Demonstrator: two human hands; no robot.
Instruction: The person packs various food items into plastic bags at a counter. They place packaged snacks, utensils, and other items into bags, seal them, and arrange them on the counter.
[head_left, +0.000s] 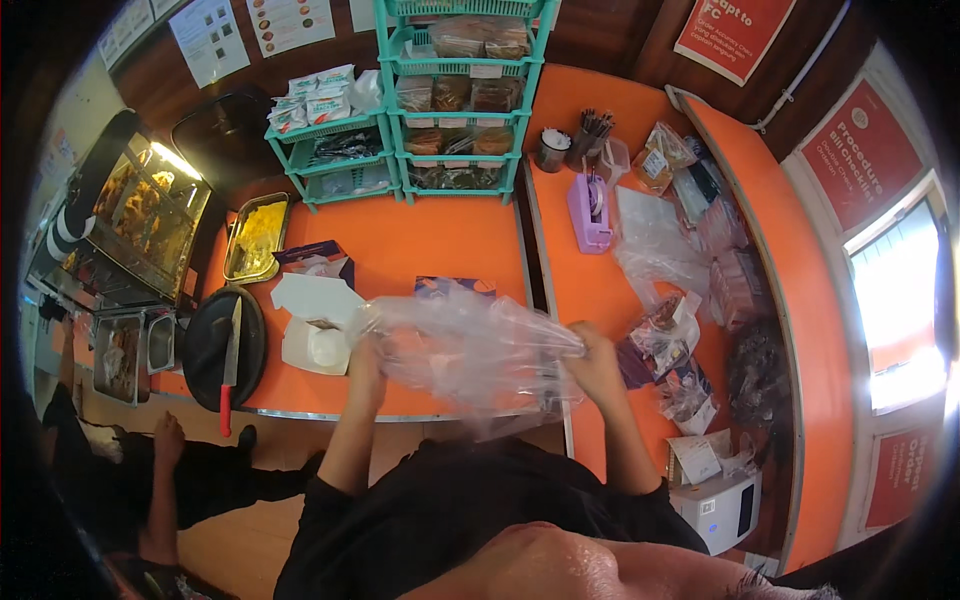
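A clear plastic bag is stretched between my two hands above the front of the orange counter. My left hand is closed on its left end, though the bag partly covers the fingers. On the other side, my right hand pinches the bag's gathered right end. Just left of my left hand stands a white carton with its lid up and a round white item inside. Behind the bag lies a dark blue printed packet, partly hidden by the plastic.
A red-handled knife lies on a round black board, its handle over the counter edge. Beyond are a tray of yellow food and green racks. A purple tape dispenser stands right. Another person's hand shows at lower left.
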